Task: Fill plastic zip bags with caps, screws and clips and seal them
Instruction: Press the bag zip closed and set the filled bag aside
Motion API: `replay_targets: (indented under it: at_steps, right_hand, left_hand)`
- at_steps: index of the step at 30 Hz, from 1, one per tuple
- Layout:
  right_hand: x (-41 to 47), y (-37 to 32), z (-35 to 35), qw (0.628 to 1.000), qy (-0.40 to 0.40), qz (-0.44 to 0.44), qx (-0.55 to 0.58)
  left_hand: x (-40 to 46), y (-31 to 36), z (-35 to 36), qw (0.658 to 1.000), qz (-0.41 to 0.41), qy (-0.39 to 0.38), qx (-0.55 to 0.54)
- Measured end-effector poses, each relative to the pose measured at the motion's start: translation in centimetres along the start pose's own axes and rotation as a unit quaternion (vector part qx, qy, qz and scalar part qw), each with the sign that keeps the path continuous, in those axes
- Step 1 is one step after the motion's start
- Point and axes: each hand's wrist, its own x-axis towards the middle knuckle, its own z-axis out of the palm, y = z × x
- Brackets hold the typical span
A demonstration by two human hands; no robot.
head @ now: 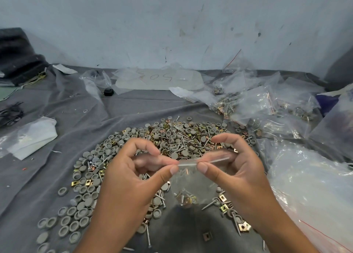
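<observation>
Above the near edge of the hardware pile (168,145), both hands meet on a small clear zip bag (188,184). Left hand (129,178) pinches the bag's top strip between thumb and forefinger at its left end; right hand (236,172) pinches the same strip just beside it, thumb on the near face, fingers curled behind. The bag hangs down between the wrists, and a little cluster of screws and brass clips (184,198) sits in its bottom. Under and beyond the bag the pile spreads over a grey cloth (44,176): grey round caps (84,189), silvery screws, brass square clips, all jumbled. Right of the pile, filled bags (254,107) lie heaped, touching one another, with a big crumpled clear bag (313,186) nearer the right forearm. Beyond the pile, against the wall, lies a flat sheet with handwritten marks (158,79). Left of the pile rests a white-stuffed plastic bag (28,138).
</observation>
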Motion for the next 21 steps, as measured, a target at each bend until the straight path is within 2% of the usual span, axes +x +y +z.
replay_targets:
  at_steps: [9,15,21]
  right_hand:
    - [0.4,-0.1,-0.8,0.999,0.035,0.0,-0.012]
    - [0.0,-0.3,0.0,0.999,0.013,-0.025,-0.024]
    - [-0.5,-0.1,0.1,0.991,-0.036,-0.041,-0.123]
  left_hand:
    - [-0.2,-0.5,0.5,0.996,0.061,0.009,0.063]
    - [-0.5,-0.2,1.0,0.995,0.069,0.003,0.077]
    - [-0.7,0.1,1.0,0.992,0.065,-0.017,0.111]
